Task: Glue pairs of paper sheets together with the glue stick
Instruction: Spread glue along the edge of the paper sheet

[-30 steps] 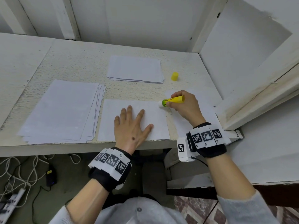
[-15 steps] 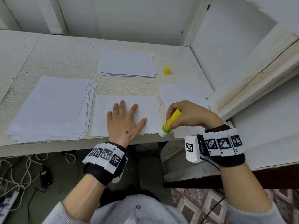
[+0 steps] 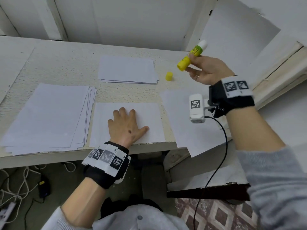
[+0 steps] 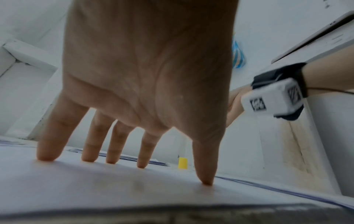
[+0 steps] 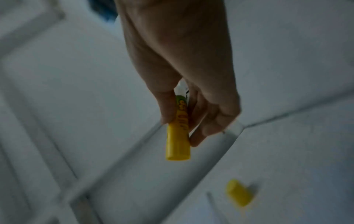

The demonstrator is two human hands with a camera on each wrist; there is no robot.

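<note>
My left hand (image 3: 126,125) lies flat with spread fingers (image 4: 145,153) on a single white sheet (image 3: 149,117) at the table's front edge, pressing it down. My right hand (image 3: 204,70) is raised above the table's right side and grips the yellow glue stick (image 3: 189,58) (image 5: 178,136), uncapped, white tip pointing up and away. Its yellow cap (image 3: 169,76) (image 4: 182,162) (image 5: 239,192) stands alone on the table. A second loose sheet (image 3: 184,123) lies to the right, one corner hanging over the front edge.
A thick stack of white paper (image 3: 48,117) lies at the left. A smaller stack (image 3: 127,70) sits at the back centre. White walls and a wooden frame (image 3: 274,63) close in the right side. Cables (image 3: 15,185) lie on the floor under the table.
My right hand dragged the glue stick down the sheet's right edge to the front, then lifted it up and back, tip now pointing upward. My left hand stayed pressed on the sheet.
</note>
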